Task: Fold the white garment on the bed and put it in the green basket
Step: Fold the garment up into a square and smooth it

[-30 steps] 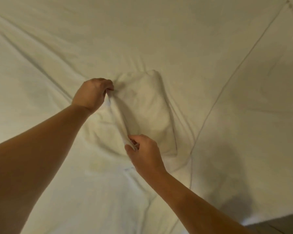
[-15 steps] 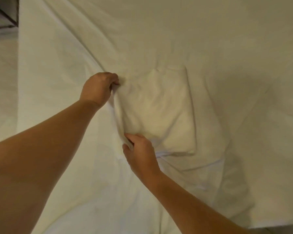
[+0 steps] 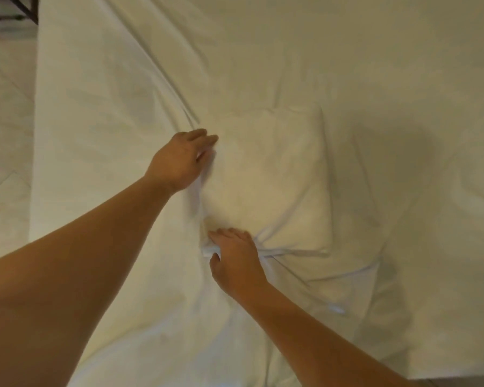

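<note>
The folded white cloth garment (image 3: pixel 268 185) lies as a thick, roughly rectangular pad on the white wrinkled bed sheet (image 3: pixel 347 51), near the middle of the view. The left hand (image 3: pixel 183 160) reaches to the garment's left edge, its grip apart: the fingers are stretched out nearly straight, with the tips touching the fabric at the far-left corner. The right hand (image 3: pixel 236 261) rests on the near-left corner, also with its grip apart; the fingers lie flat on the cloth, the thumb is spread wide and a small bunch of fabric sits between thumb and forefinger. Creases in the sheet run out from that corner. Pale floor (image 3: pixel 6 135) shows left of the bed, with a dark frame (image 3: pixel 25 12) in the top-left corner
</note>
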The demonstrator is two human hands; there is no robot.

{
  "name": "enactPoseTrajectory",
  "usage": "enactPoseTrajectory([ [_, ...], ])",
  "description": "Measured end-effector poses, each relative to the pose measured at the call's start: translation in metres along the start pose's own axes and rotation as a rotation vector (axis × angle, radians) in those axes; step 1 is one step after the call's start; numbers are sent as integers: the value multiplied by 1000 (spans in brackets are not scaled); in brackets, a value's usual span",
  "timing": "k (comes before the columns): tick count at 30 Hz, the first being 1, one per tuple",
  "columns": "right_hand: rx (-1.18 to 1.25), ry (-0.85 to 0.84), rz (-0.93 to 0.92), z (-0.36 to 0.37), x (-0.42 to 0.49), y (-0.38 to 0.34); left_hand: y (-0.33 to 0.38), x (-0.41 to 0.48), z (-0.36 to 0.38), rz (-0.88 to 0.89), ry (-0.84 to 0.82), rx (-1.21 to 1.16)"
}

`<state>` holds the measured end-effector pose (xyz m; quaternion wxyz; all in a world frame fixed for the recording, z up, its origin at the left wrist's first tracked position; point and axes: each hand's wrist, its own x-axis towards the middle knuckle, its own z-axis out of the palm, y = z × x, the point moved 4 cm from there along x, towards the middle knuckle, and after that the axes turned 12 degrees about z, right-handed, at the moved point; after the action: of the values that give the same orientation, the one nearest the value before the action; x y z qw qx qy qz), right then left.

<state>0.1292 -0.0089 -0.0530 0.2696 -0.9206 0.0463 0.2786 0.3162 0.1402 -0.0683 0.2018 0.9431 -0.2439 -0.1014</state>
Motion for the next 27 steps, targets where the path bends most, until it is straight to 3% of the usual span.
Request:
enactPoseTrajectory([
  [3, -29, -30, -36, 4, 0, 4, 4, -10, 16, -120, -183, 40],
  [5, -16, -50, -62, 4, 0, 9, 7, -16, 21, -149, -200, 43],
  [10, 104, -64, -81, -14, -2, 21, 19, -33, 22, -295, -89, -75],
  [17, 111, 140, 42, -77, 5, 83, 54, -69, 39, -637, 154, -413],
  [22, 97, 237, 106, -125, 27, 133, 82, -83, 61, -697, 227, -511],
  [27, 112, 194, 188, -149, 56, 165, 87, -80, 66, -731, 309, -586],
])
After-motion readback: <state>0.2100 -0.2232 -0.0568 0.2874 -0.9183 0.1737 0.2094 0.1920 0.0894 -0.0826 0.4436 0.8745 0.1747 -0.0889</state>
